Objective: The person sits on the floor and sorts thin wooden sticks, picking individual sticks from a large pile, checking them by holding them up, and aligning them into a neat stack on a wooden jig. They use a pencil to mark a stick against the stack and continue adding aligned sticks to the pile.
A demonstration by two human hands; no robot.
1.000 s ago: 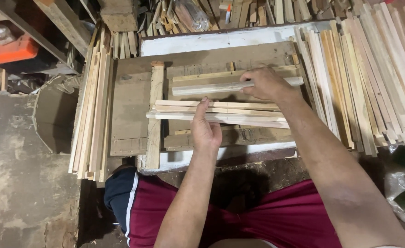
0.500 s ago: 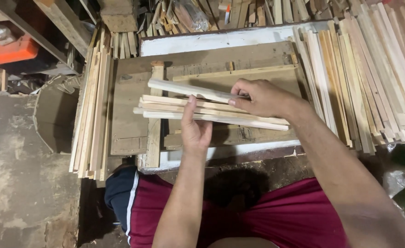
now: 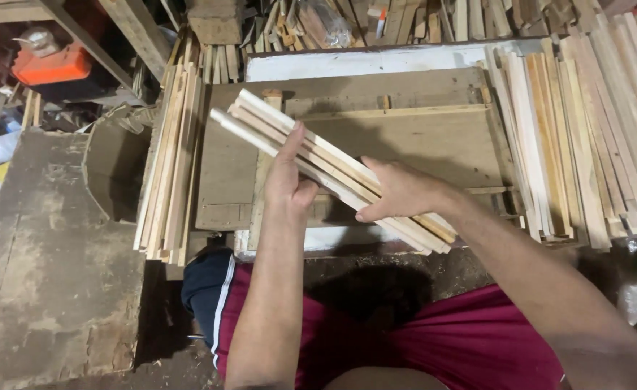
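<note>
A bundle of several pale wooden slats (image 3: pixel 333 162) lies tilted, its far end pointing up-left, over a brown wooden board (image 3: pixel 419 137). My left hand (image 3: pixel 287 180) grips the bundle near its middle, with fingers along the slats. My right hand (image 3: pixel 399 191) holds the same bundle closer to its near end, palm on top. Both hands lift it slightly above the board.
A stack of long slats (image 3: pixel 170 166) lies left of the board. A wide pile of more slats (image 3: pixel 586 130) fills the right side. A worn wooden block (image 3: pixel 51 267) sits at the lower left, an orange tool (image 3: pixel 44 65) at top left. My red shorts (image 3: pixel 419 339) are below.
The right hand brought another slat onto the bundle. Both hands then swung the bundle from lying crosswise to a diagonal, far end up-left.
</note>
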